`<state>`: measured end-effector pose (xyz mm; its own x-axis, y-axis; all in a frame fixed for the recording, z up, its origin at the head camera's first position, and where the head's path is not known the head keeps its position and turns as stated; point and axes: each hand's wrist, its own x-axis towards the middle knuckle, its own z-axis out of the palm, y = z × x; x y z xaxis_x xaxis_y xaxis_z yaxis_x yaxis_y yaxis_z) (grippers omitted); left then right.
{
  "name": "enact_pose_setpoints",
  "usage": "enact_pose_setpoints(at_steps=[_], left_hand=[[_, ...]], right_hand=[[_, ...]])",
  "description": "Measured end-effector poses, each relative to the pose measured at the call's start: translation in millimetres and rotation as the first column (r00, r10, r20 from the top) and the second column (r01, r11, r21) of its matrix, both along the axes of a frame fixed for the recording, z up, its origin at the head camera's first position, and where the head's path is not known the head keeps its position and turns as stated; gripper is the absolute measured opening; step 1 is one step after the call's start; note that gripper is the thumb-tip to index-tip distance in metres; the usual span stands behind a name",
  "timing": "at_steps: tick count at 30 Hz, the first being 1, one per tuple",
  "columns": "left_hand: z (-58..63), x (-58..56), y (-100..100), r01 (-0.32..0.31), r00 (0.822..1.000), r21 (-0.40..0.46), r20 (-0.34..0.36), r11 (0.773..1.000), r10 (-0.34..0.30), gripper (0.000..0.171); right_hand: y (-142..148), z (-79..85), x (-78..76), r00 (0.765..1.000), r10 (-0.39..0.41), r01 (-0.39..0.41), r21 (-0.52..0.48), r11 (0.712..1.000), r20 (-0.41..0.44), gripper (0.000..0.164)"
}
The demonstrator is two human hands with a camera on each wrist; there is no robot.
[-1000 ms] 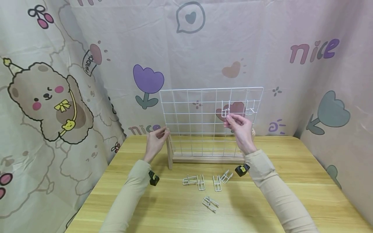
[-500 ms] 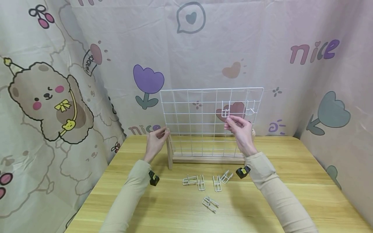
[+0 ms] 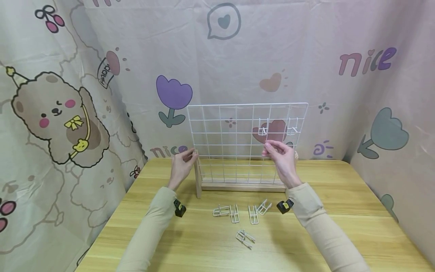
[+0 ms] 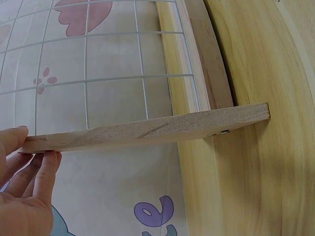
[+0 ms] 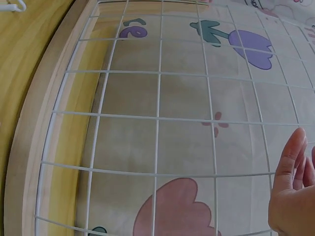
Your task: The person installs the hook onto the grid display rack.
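Note:
My left hand [image 3: 183, 162] pinches the top of the wooden side post [image 4: 147, 129] between thumb and fingers, at the left end of a white wire grid rack [image 3: 236, 128]. In front of the grid, on its right half, my right hand [image 3: 283, 158] holds nothing, with its thumb and fingertips close together. Just above those fingertips a white double-wire hook [image 3: 263, 132] hangs on the grid. Farther right hangs a similar white hook [image 3: 292, 130]. The right wrist view has the right hand's fingers [image 5: 290, 164] at its right edge, near the grid wires.
Several loose white wire hooks lie on the wooden table [image 3: 190, 241] in front of the rack, among them one hook [image 3: 253, 216] near its middle. A wooden base bar [image 3: 242, 186] runs along the rack's bottom. A patterned curtain [image 3: 136, 49] stands behind.
My right hand has let go of the hook and moved down a little, away from it. That hook stays hanging on the grid. My left hand has kept its place on the post.

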<state>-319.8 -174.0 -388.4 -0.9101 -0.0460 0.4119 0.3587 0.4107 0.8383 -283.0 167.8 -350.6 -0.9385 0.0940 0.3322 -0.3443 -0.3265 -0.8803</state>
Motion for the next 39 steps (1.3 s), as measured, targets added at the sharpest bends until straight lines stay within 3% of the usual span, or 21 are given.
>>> enact_pose_setpoints(at_steps=[11,17,24,28,32,39], left_hand=[[-1.2,-0.1,0.0,0.002,1.000,0.010,0.004,1.000,-0.002,0.039],[-2.2,-0.5,-0.8,-0.002,1.000,-0.001,-0.003,1.000,0.002,0.038],[-1.0,0.7,-0.5,-0.002,1.000,-0.007,0.001,1.000,0.002,0.040],[-0.9,0.3,-0.5,-0.004,1.000,-0.015,-0.004,1.000,0.004,0.039],[-1.6,-0.7,-0.6,-0.004,1.000,-0.011,-0.007,1.000,0.004,0.039],[-2.2,-0.5,-1.3,-0.003,1.000,-0.007,0.000,1.000,0.003,0.039]], right_hand=[[5.9,-21.8,10.8,1.000,0.012,-0.012,0.075,0.997,0.000,0.011],[13.5,-43.2,15.0,0.998,0.062,-0.065,0.126,0.990,0.027,0.016],[24.0,-71.6,20.0,0.993,0.062,-0.080,0.189,0.979,0.101,0.015],[29.3,-85.7,24.2,0.988,0.080,-0.106,0.209,0.972,0.130,0.028],[34.2,-98.5,28.5,0.982,0.104,-0.144,0.268,0.953,0.158,0.035],[43.5,-115.5,39.4,0.965,0.115,-0.206,0.407,0.890,0.236,0.035]])
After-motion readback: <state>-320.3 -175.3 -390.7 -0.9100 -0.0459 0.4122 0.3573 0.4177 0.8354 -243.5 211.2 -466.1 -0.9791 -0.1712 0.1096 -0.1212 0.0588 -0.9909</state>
